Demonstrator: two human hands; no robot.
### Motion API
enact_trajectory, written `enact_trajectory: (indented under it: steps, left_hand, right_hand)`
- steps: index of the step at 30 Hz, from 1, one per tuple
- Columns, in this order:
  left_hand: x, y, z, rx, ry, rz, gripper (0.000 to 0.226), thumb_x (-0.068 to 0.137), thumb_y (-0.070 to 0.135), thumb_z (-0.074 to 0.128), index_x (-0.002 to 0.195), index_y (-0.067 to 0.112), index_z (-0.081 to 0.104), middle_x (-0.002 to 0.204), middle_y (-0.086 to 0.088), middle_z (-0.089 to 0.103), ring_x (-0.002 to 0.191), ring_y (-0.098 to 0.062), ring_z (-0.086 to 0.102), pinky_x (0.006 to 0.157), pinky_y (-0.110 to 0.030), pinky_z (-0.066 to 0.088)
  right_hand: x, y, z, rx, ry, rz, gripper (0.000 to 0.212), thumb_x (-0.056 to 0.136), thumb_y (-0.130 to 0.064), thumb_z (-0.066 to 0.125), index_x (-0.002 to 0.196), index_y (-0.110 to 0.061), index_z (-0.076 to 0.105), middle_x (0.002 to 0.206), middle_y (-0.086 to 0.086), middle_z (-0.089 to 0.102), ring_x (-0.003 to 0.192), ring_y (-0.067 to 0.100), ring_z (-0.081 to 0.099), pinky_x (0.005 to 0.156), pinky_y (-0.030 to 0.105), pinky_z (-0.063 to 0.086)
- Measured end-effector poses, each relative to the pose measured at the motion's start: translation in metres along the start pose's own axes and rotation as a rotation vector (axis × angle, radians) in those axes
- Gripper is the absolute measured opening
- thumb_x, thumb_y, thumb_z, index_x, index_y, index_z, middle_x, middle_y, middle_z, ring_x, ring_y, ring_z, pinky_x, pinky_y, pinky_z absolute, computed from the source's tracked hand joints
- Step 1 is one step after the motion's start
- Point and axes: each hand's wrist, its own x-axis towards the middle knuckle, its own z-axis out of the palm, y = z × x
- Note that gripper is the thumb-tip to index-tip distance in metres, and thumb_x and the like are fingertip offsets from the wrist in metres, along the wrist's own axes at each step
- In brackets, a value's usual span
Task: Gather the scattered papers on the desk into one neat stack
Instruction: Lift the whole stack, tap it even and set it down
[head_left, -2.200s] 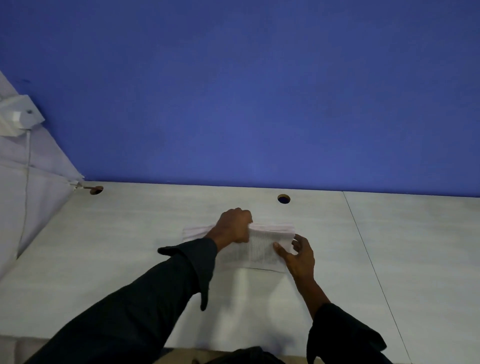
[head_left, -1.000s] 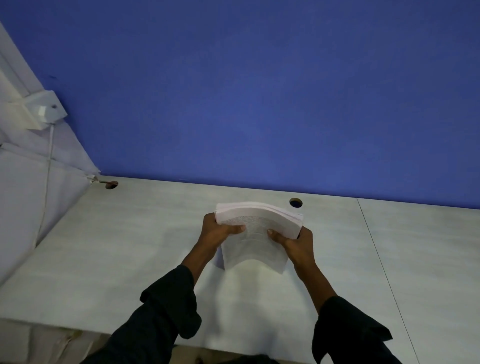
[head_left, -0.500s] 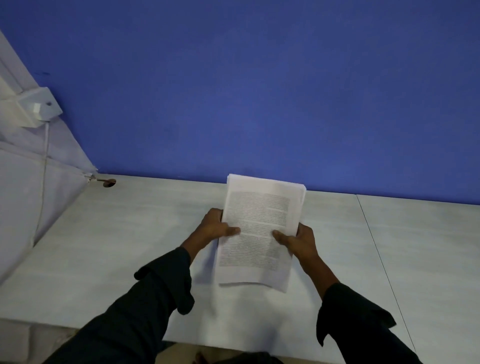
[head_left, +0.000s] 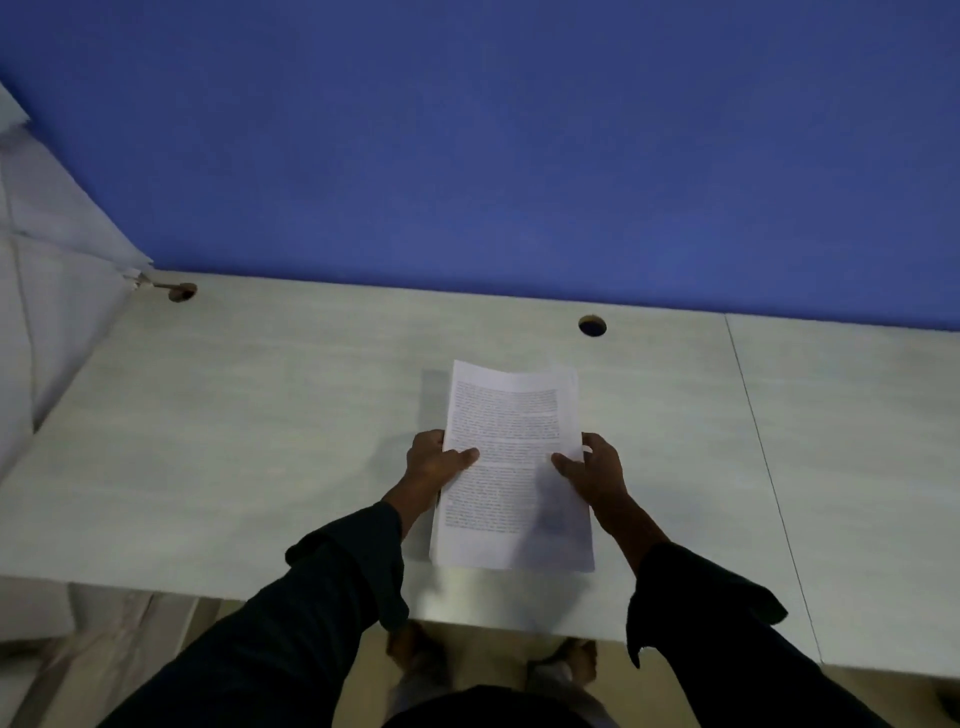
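A stack of printed white papers (head_left: 511, 415) sits face up over the middle of the pale grey desk (head_left: 234, 426), long side running away from me. My left hand (head_left: 434, 462) grips its left edge, thumb on the top sheet. On the opposite edge my right hand (head_left: 597, 467) grips the same way. The sheets look squared together, with the far end slightly curled. I cannot tell whether the stack rests on the desk or hovers just above it.
A blue wall (head_left: 519, 156) backs the desk. Two cable holes pierce the desk near the wall, one at centre (head_left: 592, 326) and one at far left (head_left: 182, 292). A seam (head_left: 753, 415) splits the desk on the right. A white partition (head_left: 52, 291) stands left.
The papers went from lying crosswise under both hands to being lifted, turned lengthwise and tilted flat. Since half a second ago the stack has come down lower toward the desk.
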Motion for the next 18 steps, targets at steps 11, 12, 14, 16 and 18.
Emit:
enact_trajectory:
  steps: [11, 12, 14, 16, 18]
  left_hand:
    - [-0.012, -0.028, 0.038, 0.514, 0.234, 0.343, 0.08, 0.094, 0.008, 0.064, 0.158, 0.021, 0.017, 0.11, -0.002, 0.04, 0.071, -0.001, 0.047, 0.075, -0.025, 0.042]
    - [-0.015, -0.029, 0.039, 0.53, 0.219, 0.368, 0.08, 0.097, 0.006, 0.059, 0.16, 0.026, 0.014, 0.11, -0.002, 0.036, 0.069, 0.002, 0.046, 0.076, -0.021, 0.043]
    - [-0.017, -0.03, 0.041, 0.556, 0.196, 0.393, 0.073, 0.1, 0.003, 0.054, 0.16, 0.03, 0.019, 0.113, -0.001, 0.032, 0.076, 0.0, 0.05, 0.085, -0.013, 0.042]
    - [-0.013, -0.031, 0.039, 0.559, 0.185, 0.393, 0.066, 0.101, 0.002, 0.053, 0.158, 0.024, 0.027, 0.116, -0.003, 0.03, 0.088, -0.012, 0.056, 0.089, -0.009, 0.036]
    - [-0.008, -0.032, 0.038, 0.587, 0.173, 0.381, 0.063, 0.1, 0.002, 0.055, 0.157, 0.02, 0.031, 0.119, -0.009, 0.034, 0.097, -0.022, 0.062, 0.092, -0.012, 0.038]
  right_hand:
    - [-0.007, 0.019, 0.013, -0.151, 0.069, -0.183, 0.087, 0.089, -0.002, 0.066, 0.161, -0.023, 0.022, 0.101, 0.011, 0.063, 0.09, 0.025, 0.058, 0.086, 0.031, 0.045]
    - [-0.007, 0.02, 0.013, -0.199, 0.06, -0.219, 0.087, 0.091, -0.003, 0.065, 0.162, -0.026, 0.021, 0.109, 0.01, 0.062, 0.096, 0.025, 0.056, 0.089, 0.032, 0.044]
    - [-0.003, 0.022, 0.012, -0.305, 0.014, -0.252, 0.079, 0.095, -0.007, 0.063, 0.161, -0.031, 0.025, 0.124, 0.009, 0.055, 0.107, 0.025, 0.053, 0.096, 0.036, 0.043]
    - [0.001, 0.022, 0.011, -0.37, -0.022, -0.223, 0.072, 0.099, -0.008, 0.06, 0.16, -0.031, 0.029, 0.12, 0.01, 0.047, 0.103, 0.023, 0.05, 0.102, 0.039, 0.046]
    - [0.004, 0.021, 0.011, -0.404, -0.051, -0.189, 0.071, 0.101, -0.008, 0.059, 0.161, -0.029, 0.028, 0.116, 0.007, 0.04, 0.098, 0.02, 0.048, 0.104, 0.041, 0.048]
